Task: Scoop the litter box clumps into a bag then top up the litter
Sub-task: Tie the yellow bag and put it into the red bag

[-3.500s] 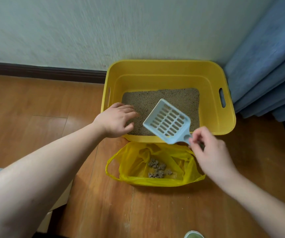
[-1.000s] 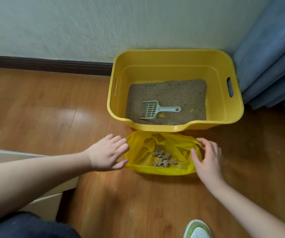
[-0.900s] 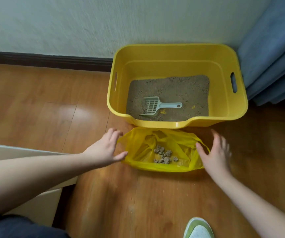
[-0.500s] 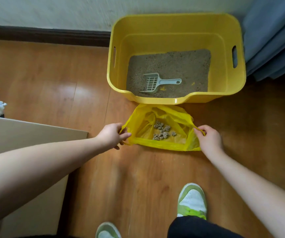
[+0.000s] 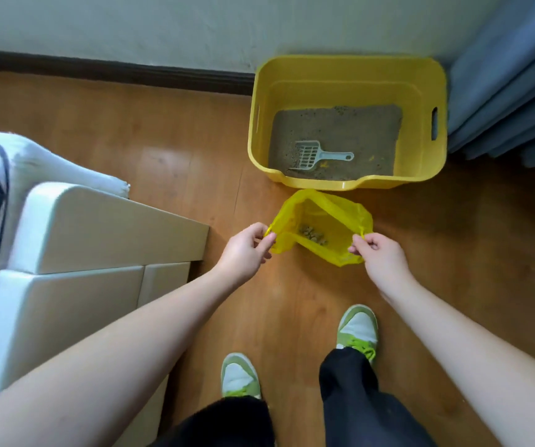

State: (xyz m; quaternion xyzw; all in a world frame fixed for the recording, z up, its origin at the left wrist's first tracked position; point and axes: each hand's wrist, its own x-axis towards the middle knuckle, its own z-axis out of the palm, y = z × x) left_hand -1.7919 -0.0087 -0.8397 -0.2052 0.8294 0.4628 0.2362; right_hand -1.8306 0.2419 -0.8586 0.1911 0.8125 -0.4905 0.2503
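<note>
Since earlier: both my hands have gone from lying flat on the floor beside the bag to pinching its edges, the scoop I was holding now lies in the box, and my view has risen as I stand up.
Left hand (image 5: 245, 250): fingers and thumb pinch the bag's left rim.
Right hand (image 5: 378, 253): fingertips pinch the right rim, where it gathers to a small point.
Bag (image 5: 340, 217): thin yellow plastic, stretched open between my hands just near of the box; whether its bottom has left the floor I cannot tell.
Clumps (image 5: 313, 235): a small grey pile sits low inside the bag.
Litter box (image 5: 420, 175): yellow tub at the far right, against the wall, with litter covering its bottom.
Scoop (image 5: 311, 154): pale plastic, lying on the litter at the left side of the box, handle pointing right.
Surroundings: wooden floor (image 5: 163, 150), white furniture (image 5: 82, 253) at the left, blue curtain (image 5: 501, 75) at the far right.
Doing this well: I judge scooping is finished. I should lift both rims evenly, keep the pile centred, then draw the rims together before the top-up.
</note>
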